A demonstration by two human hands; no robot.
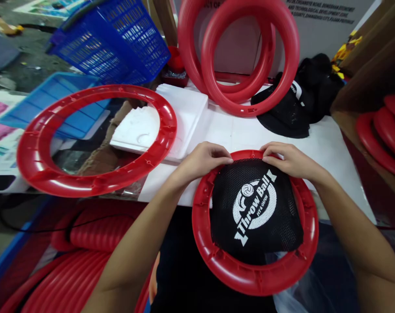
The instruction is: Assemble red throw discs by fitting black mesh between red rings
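Note:
A red plastic ring point(259, 278) rests against the front edge of the white work surface, its ribbed inner side facing up. Across its opening lies a black mesh net point(226, 195) printed with white "Throw Ball" lettering. My left hand point(208, 160) pinches the net's upper edge at the ring's far rim. On the other side of that rim, my right hand point(283, 160) pinches the same edge between thumb and fingers. The net's upper edge lies along the rim; its lower edge hangs loose inside the ring.
Another red ring point(96, 184) lies at the left, over white foam blocks point(184, 117) and a light-blue tray point(31, 106). Two red rings point(249, 108) lean on a carton at the back, beside a pile of black nets point(291, 113). A blue basket point(119, 39) stands behind; stacked red rings point(63, 282) sit lower left.

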